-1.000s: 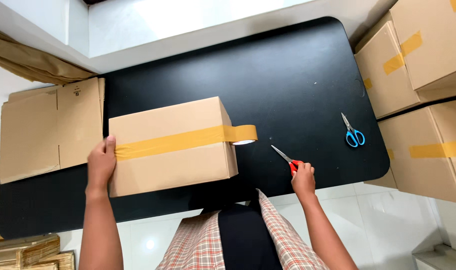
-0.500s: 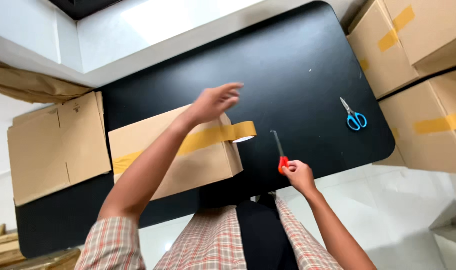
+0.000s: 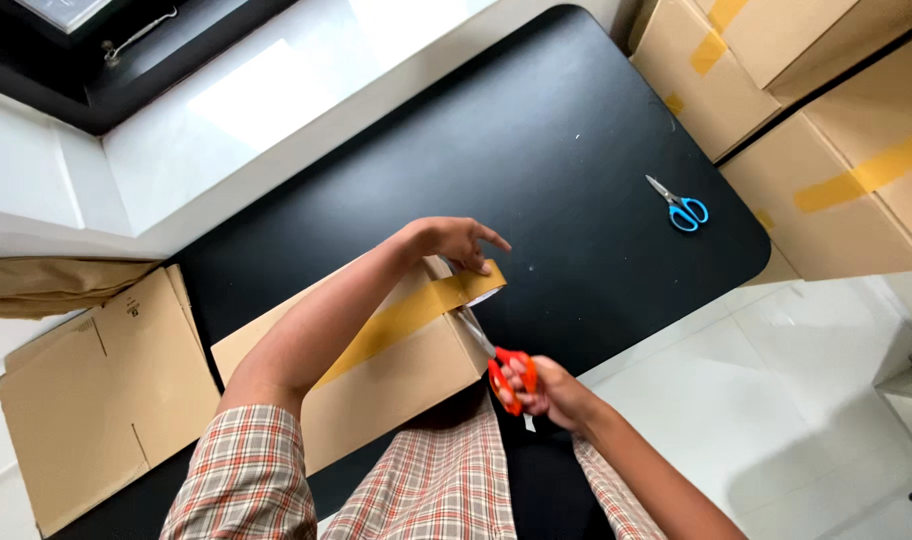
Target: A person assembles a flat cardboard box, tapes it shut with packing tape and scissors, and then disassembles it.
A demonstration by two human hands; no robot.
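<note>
A cardboard box (image 3: 386, 385) lies on the black table (image 3: 536, 160), with a strip of yellow-brown tape (image 3: 406, 315) along its top. My left hand (image 3: 456, 242) reaches across the box and pinches the tape roll (image 3: 481, 285) at the strip's far end. My right hand (image 3: 541, 385) grips red-handled scissors (image 3: 496, 365), blades pointing up at the tape beside the roll.
Blue-handled scissors (image 3: 681, 205) lie on the table at the right. Flattened cardboard (image 3: 86, 400) rests at the left. Taped cardboard boxes (image 3: 836, 180) stand stacked beyond the table's right edge. White floor shows below.
My left hand left the box's left side and reached over to the tape roll. My right hand brought the red scissors up to the tape. The view tilted.
</note>
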